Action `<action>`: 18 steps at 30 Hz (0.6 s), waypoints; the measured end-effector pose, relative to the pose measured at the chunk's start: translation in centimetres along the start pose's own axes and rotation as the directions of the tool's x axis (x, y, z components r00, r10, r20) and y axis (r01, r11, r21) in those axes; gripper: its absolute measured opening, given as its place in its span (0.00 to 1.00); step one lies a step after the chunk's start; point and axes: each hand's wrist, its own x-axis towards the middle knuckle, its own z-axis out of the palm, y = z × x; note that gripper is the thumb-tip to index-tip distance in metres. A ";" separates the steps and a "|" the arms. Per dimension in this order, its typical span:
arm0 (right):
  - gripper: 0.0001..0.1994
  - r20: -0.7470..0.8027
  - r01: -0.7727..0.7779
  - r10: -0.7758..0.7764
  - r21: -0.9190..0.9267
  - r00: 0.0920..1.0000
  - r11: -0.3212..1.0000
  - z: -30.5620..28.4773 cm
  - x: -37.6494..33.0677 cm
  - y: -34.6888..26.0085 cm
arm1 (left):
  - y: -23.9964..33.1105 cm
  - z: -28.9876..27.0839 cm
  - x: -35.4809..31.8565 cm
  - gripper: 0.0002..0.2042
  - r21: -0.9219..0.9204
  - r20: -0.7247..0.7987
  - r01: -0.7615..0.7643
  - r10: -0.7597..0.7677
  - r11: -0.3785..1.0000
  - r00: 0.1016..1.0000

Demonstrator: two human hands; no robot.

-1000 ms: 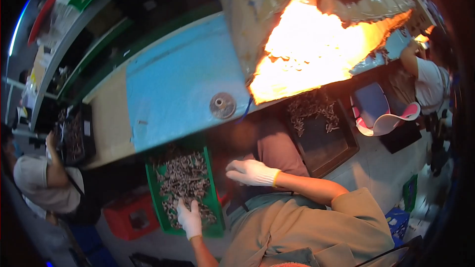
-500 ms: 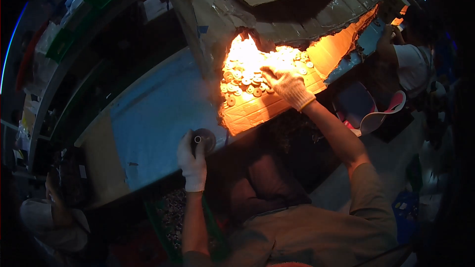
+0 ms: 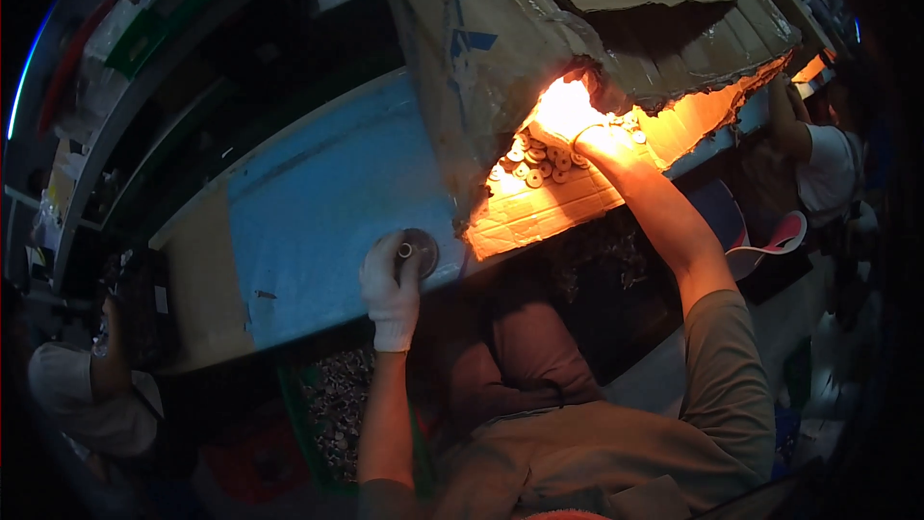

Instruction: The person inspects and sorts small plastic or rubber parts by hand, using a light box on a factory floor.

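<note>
the left hand [image 3: 390, 294], in a white glove, rests on a round metal disc [image 3: 416, 250] that lies flat on the blue surface [image 3: 318, 212], just beside the lower left edge of the torn cardboard hood [image 3: 539, 29]; the thumb and forefinger seem to close over the small hub at the disc's centre, though whether this grip pinches it tight or only touches cannot be told from above. the right hand [image 3: 568, 120], also gloved, reaches in under the cardboard hood where a strong orange light washes it out, and its fingers lie among a heap of small ring-shaped parts [image 3: 527, 169] on the lit part of the surface below the hood's torn mouth; the glare hides whether that grip is spread or pressed together on a ring. the disc looks stiff, smooth and fairly heavy for its size, likely slippery under a cloth glove, so the raised hub or the rim would be the surest places to take hold. the rings look light, hard and loose, apt to scatter, best pinched one at a time by the edge. below the hood, near the person's lap, a green crate [image 3: 327, 414] holds more small metal pieces. other people sit well off to the left and right of the hood.
</note>
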 end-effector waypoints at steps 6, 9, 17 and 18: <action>0.12 -0.102 0.208 -0.224 -0.149 0.969 0.967 -7.3 -4.8 -4.2 | -0.7 -0.6 -0.5 0.19 -0.007 -0.033 0.033 -0.034 0.999 0.999; 0.11 -0.262 0.260 -0.251 -0.003 0.932 0.966 -6.1 -6.2 -3.0 | -0.8 -0.6 -0.1 0.19 -0.038 -0.059 -0.023 0.020 0.999 0.998; 0.18 -0.596 0.182 -0.383 -0.369 0.706 0.911 -1.3 -11.8 -2.8 | -0.5 -0.3 0.3 0.17 -0.043 -0.058 -0.067 0.065 0.997 0.996; 0.18 -0.432 0.066 -0.395 -0.603 0.811 0.795 -1.9 -11.9 -4.4 | -1.5 -0.7 -0.3 0.18 -0.015 -0.068 -0.061 0.060 0.998 0.996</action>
